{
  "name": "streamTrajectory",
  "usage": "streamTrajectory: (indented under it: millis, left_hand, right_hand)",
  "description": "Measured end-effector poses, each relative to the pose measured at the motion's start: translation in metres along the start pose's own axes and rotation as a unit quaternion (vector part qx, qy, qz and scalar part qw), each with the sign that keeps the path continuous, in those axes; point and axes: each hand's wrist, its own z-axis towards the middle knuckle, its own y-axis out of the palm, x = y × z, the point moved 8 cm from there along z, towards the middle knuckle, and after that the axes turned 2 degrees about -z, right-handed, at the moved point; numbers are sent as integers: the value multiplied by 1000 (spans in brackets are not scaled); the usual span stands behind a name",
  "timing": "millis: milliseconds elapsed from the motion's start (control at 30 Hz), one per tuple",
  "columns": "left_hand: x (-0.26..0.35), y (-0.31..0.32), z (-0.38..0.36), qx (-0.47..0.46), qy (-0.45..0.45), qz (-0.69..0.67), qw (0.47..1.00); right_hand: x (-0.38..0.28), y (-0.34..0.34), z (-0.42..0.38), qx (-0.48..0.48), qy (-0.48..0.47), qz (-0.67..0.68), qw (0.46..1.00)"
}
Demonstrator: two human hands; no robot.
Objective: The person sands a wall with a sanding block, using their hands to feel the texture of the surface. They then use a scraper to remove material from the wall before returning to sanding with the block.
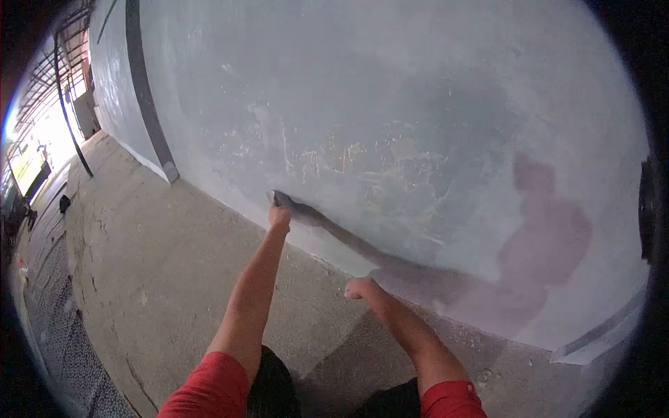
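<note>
Far left of frame: bright opening [59, 129] under a roof frame. Black pole [70, 127] slants across it, upper left. Lower left: dark patterned strip of ground [59, 341] beside bare, cracked floor [157, 279].

Upper left: dark vertical band [143, 90] on the grey wall [334, 76], running down to near the floor. The wall, the surface being worked at, fills the centre and right of frame.

Left hand [279, 210]: just left of centre, at the lower part of the wall, arm extended from a red sleeve [209, 386] at bottom. Fingers bent; how far open cannot be told. Small pale patch at the fingertips; cannot tell whether it is a held object. Arm shadow runs rightward from the hand along the wall.

Centre: pale, scratchy marks [348, 159] on the wall, above and right of left hand.

Right hand [359, 287]: lower centre, near the wall's foot, curled into a loose fist; contents, if any, hidden.

Right of frame: person's shadow [543, 244] on the wall. Lower right: another dark band [603, 329], slanting.
</note>
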Motion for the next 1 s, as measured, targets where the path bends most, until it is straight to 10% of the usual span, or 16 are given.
streamTrajectory:
  millis: [33,100,233,367,633,767,900,1000]
  left_hand:
    - [14,2,1,2,4,0,1000]
    - [86,-14,-21,227,325,-95,913]
    - [248,38,-151,115,543,45,830]
    - [278,97,-252,50,718,245,649]
    - [121,16,-61,174,362,49,915]
    - [-62,0,3,-98,-210,-109,967]
    - [2,-61,17,203,98,-32,974]
    - [159,-36,-55,191,347,-33,918]
  right_hand:
    - [0,-4,-3,10,1,8,1000]
    - [-5,-7,-8,15,-5,16,1000]
    - [-6,-5,7,-4,-11,21,1000]
    - [-9,7,23,36,-19,15,999]
    - [-12,19,9,-49,-50,30,997]
    - [12,30,22,-10,2,16,1000]
    - [8,3,11,-8,10,31,999]
    - [8,7,26,12,3,58,998]
